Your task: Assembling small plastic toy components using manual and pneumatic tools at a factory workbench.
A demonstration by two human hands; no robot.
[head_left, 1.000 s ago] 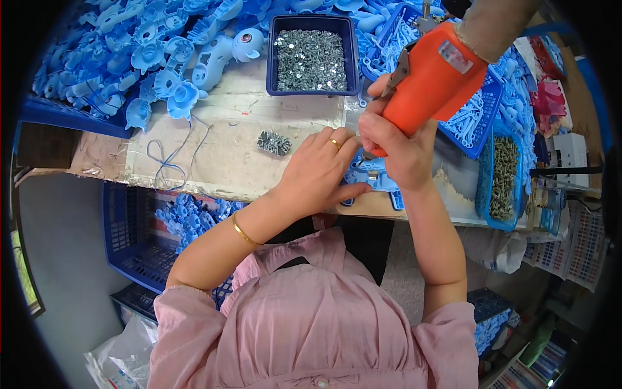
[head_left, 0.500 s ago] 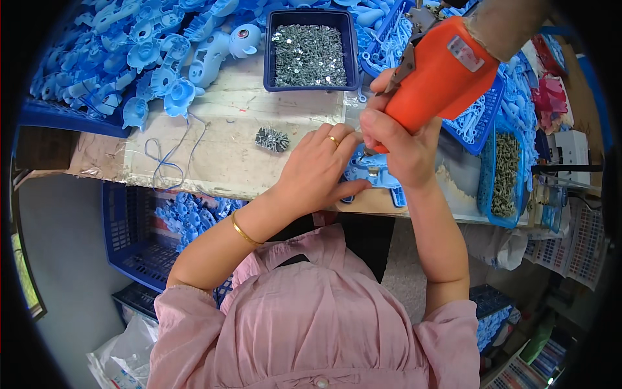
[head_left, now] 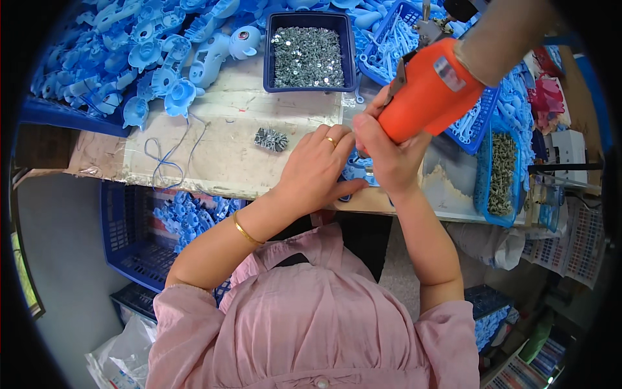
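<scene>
My right hand (head_left: 391, 155) grips an orange power screwdriver (head_left: 421, 91), its fingers wrapped round the lower end. The tool slants down to the left, and its tip is mostly hidden behind that hand. Under it, at the table's front edge, lies a light-blue plastic part (head_left: 355, 171). My left hand (head_left: 314, 162) holds this part at its left side, thumb along the near side and fingers on the far side. Both hands cover much of the part. Left of my left hand, a small heap of screws (head_left: 271, 139) sits on the tabletop (head_left: 227, 155).
A dark-blue tray of screws (head_left: 265, 71) stands at the back. Blue plastic shells (head_left: 142, 52) pile up at far left. Baskets of small blue parts (head_left: 473, 146) and screws (head_left: 481, 194) stand at right. A loose blue string (head_left: 170, 159) lies on the table. Below hangs a blue crate (head_left: 123, 253).
My right hand and the screwdriver have shifted left and slightly down. More of the blue plastic part is now covered. My left hand has barely moved.
</scene>
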